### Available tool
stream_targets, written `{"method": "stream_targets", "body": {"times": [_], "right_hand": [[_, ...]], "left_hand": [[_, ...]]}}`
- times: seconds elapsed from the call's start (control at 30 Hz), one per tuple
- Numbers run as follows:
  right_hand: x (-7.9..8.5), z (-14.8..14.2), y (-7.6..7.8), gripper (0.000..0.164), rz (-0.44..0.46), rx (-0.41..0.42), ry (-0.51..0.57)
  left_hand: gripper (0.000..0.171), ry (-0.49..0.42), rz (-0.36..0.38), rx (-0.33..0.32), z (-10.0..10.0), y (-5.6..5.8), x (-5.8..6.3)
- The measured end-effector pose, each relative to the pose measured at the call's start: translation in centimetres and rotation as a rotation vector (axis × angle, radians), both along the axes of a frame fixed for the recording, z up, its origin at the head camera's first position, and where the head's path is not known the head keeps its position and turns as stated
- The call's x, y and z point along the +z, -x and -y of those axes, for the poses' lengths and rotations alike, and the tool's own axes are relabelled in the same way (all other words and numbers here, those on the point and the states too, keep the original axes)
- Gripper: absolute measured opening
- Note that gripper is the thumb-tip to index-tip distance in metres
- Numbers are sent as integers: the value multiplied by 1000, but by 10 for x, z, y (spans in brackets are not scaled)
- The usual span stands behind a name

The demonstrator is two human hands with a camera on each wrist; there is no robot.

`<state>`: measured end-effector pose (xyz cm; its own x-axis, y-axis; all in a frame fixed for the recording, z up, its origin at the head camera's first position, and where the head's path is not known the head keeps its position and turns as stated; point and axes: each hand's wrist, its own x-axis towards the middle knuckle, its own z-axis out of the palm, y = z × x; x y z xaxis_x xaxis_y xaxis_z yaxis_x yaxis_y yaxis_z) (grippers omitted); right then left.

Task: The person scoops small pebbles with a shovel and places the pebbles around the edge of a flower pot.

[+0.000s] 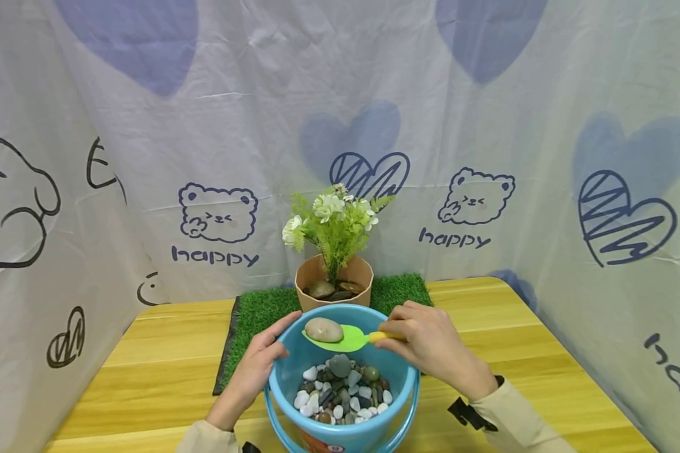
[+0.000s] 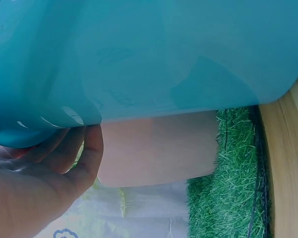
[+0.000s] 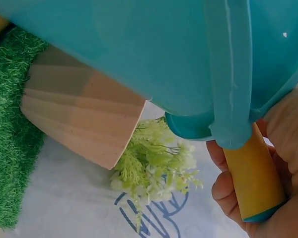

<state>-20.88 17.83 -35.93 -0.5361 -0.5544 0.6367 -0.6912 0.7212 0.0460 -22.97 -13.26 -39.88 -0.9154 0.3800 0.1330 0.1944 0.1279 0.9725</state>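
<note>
A blue bucket (image 1: 286, 399) with mixed pebbles (image 1: 345, 393) inside stands at the front of the table. My left hand (image 1: 257, 358) grips its left rim, thumb over the edge and fingers along the outside wall; the left wrist view shows those fingers (image 2: 92, 153) against the blue plastic. My right hand (image 1: 425, 340) holds a small toy trowel (image 1: 354, 340) by its yellow handle (image 3: 253, 178), above the bucket's right rim. On the green blade lies a large smooth beige stone (image 1: 324, 329), over the bucket's opening.
Just behind the bucket, a tan flowerpot (image 1: 334, 301) with white artificial flowers (image 1: 328, 207) and several brown stones stands on a green turf mat (image 1: 255, 314). Below lies a wooden table (image 1: 164, 352). A printed cloth (image 1: 249, 126) hangs behind and at both sides.
</note>
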Motion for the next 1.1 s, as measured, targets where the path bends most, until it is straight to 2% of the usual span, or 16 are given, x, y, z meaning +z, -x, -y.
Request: {"method": "stream_targets", "body": {"times": [0.53, 0.83, 1.1], "right_hand": [[0, -2, -1, 17, -10, -11, 18], [-1, -7, -2, 21, -70, -52, 28], [2, -6, 3, 18, -92, -51, 2]], "left_hand": [[66, -1, -1, 5, -1, 0, -1], [66, -6, -2, -13, -2, 0, 0], [66, -5, -6, 20, -2, -1, 0]]}}
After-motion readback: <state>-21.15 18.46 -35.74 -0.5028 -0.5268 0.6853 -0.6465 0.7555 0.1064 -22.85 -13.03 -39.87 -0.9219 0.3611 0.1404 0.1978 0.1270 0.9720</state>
